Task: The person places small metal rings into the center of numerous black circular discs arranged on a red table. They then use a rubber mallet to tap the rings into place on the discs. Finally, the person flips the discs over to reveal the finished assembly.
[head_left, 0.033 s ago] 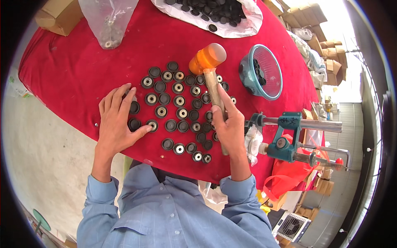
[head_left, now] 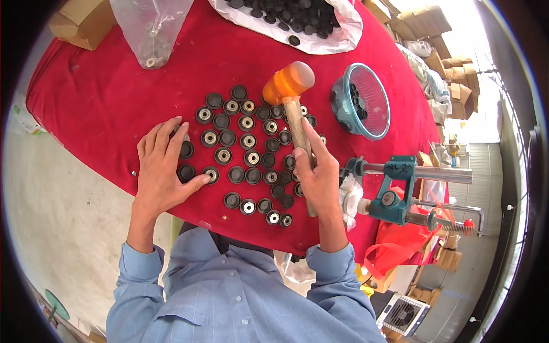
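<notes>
Red cloth (head_left: pixel 114 97) is covering the round worktable where we are working, with cardboard boxes (head_left: pixel 80 23) stacked at its far left edge and more piled beyond it on the right. Our right hand (head_left: pixel 317 177) is gripping the wooden handle of a mallet (head_left: pixel 289 83), fingers curled tight around the shaft with the forefinger stretched along it; the orange head is hovering above the far end of a cluster of small black round parts (head_left: pixel 246 157). These parts are lying in loose rows across the middle of the cloth, many showing a metal ring at the centre. Our left hand (head_left: pixel 163 171) is resting flat on the cloth at the cluster's left edge, fingers spread and holding nothing, the fingertips touching two or three of the black parts and the thumb lying just beside another. Right of the mallet head, a teal bowl (head_left: pixel 374 97) is tilting toward us with a few black parts inside. At the far edge, a white sheet (head_left: pixel 343 34) is carrying a heap of the same parts, and a clear plastic bag (head_left: pixel 151 28) is slumping near the boxes. A teal clamp tool (head_left: pixel 400 191) is fixed at the table's right edge, just beside our right wrist. Blue shirt sleeves are covering both our forearms.
</notes>
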Motion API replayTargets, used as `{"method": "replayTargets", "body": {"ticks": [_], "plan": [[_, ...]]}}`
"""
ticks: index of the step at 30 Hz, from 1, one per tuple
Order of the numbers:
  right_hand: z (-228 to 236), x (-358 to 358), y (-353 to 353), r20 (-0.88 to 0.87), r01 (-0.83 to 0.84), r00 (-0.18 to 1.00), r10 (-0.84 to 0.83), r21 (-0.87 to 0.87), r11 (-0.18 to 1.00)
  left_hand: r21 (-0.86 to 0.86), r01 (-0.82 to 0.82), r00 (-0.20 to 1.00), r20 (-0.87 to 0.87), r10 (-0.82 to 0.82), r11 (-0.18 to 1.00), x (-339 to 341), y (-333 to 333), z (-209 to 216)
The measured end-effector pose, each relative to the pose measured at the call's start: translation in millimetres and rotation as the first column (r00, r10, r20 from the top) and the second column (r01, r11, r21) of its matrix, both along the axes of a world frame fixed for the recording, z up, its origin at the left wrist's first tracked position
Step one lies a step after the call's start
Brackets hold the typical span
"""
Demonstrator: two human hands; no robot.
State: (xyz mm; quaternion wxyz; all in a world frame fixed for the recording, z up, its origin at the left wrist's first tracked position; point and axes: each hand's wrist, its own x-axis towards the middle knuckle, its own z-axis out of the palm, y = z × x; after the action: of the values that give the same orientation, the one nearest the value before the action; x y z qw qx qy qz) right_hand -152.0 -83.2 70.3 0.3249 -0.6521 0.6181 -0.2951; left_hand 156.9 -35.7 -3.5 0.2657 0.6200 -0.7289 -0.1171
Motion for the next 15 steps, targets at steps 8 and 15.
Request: {"method": "replayTargets", "body": {"ticks": [8, 15], "plan": [[28, 5, 34, 0.106, 0.008, 0.994, -0.005, -0.026, 1.000, 0.013, -0.002, 1.000, 0.004, 0.002, 1.000, 0, 2, -1], [-5, 15, 20, -0.174, -0.159, 0.975, 0.135, -0.132, 0.978, 0.007, 0.013, 1.000, 0.000, -0.013, 1.000, -2, 1, 6]]}}
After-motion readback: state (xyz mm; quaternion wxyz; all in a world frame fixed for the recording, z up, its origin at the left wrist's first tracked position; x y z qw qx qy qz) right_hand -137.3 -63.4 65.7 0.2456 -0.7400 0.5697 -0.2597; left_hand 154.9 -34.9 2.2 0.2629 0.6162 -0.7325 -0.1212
